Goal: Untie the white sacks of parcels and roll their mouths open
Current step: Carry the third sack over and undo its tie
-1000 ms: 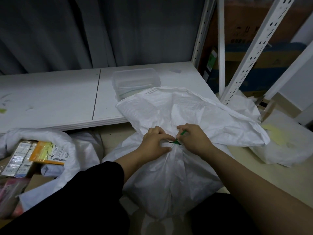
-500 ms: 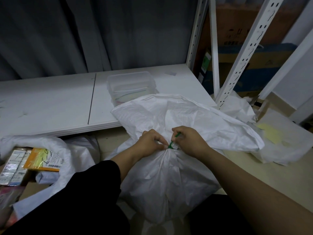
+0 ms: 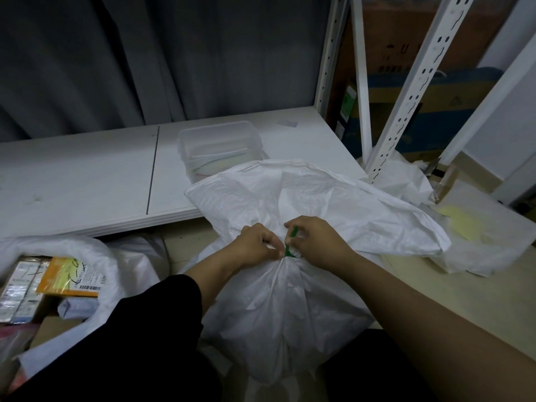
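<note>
Green tie (image 3: 290,247) cinches the gathered neck of the white sack (image 3: 284,311), and both hands are at it: the right hand (image 3: 319,245) pinches the tie's upright end, while the left hand (image 3: 255,245) is curled on the bunched fabric just beside it. The sack stands on the floor in front of the person, its loose top flopped back over the edge of a low white shelf (image 3: 87,178) that carries a clear plastic box (image 3: 220,140). To the left a second sack (image 3: 98,253) lies open on parcels (image 3: 65,278)
</note>
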